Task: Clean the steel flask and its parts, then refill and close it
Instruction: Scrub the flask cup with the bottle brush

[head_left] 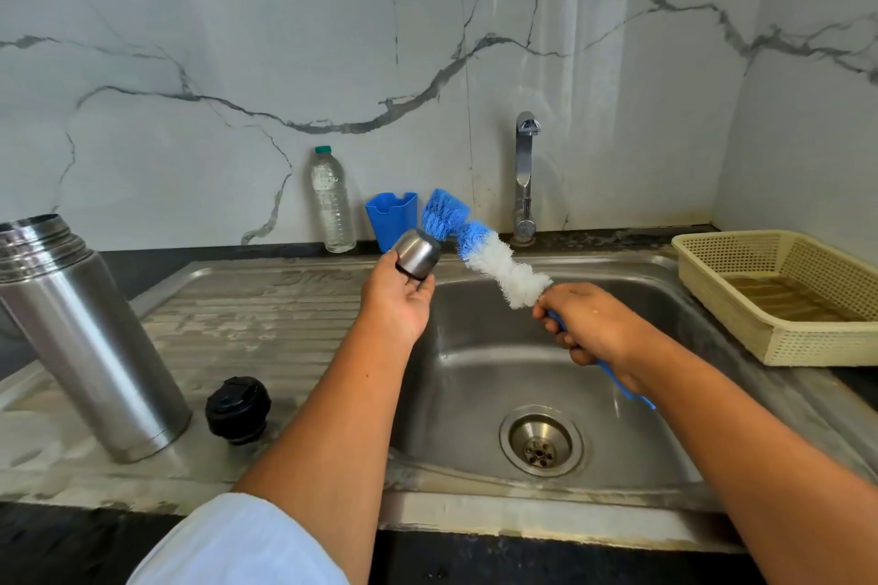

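My left hand [398,295] holds the small steel cup lid [418,253] above the left rim of the sink, its closed end pointing up and away. My right hand [584,323] grips the blue handle of a bottle brush [480,249]; its blue and white bristles touch the cup's side. The open steel flask [90,337] stands upright on the drainboard at the left. Its black stopper [237,409] sits next to it on the drainboard.
The steel sink [475,375] with its drain lies below my hands. A tap [525,176] rises behind it. A plastic water bottle [332,200] and a blue holder [392,219] stand at the wall. A cream basket [779,295] sits at the right.
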Demonstrator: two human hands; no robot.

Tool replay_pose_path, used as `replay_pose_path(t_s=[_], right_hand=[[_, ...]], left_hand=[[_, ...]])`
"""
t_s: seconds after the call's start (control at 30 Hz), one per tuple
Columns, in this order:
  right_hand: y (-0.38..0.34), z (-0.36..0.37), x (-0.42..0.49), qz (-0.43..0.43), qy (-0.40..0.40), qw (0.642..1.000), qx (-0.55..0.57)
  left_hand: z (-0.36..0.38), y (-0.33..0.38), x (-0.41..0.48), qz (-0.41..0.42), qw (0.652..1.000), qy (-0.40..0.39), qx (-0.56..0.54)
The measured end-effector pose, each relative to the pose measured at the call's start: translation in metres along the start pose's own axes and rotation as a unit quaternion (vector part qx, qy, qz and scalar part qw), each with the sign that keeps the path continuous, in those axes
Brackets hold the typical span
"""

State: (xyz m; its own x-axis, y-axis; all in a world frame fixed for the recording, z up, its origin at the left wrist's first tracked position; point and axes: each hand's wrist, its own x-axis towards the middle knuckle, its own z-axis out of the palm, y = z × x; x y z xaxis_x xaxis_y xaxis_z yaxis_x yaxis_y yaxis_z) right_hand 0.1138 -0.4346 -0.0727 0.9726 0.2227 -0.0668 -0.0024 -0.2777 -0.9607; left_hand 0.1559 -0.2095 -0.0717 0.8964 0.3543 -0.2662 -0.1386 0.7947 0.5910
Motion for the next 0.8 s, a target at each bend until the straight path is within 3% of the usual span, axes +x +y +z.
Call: replay_pose_path(t_s=[0.5, 0.63, 0.8], right_hand=[[0.01, 0.002, 0.007, -0.041, -0.036, 0.996, -0.071], [0.01, 0.002, 0.008, -0.057, -0.025, 0.988, -0.139], [0.01, -0.004, 0.006, -0.069, -0.026, 0.98, -0.187]], left_hand=[[-0.001, 0.001, 0.001, 0.033, 0.994, -0.059, 0.082], [0.0, -0.003, 0.0, 0.029, 0.989, -0.065, 0.129], [-0.001, 0.005, 0.007, 0.054, 0.995, -0.039, 0.075]])
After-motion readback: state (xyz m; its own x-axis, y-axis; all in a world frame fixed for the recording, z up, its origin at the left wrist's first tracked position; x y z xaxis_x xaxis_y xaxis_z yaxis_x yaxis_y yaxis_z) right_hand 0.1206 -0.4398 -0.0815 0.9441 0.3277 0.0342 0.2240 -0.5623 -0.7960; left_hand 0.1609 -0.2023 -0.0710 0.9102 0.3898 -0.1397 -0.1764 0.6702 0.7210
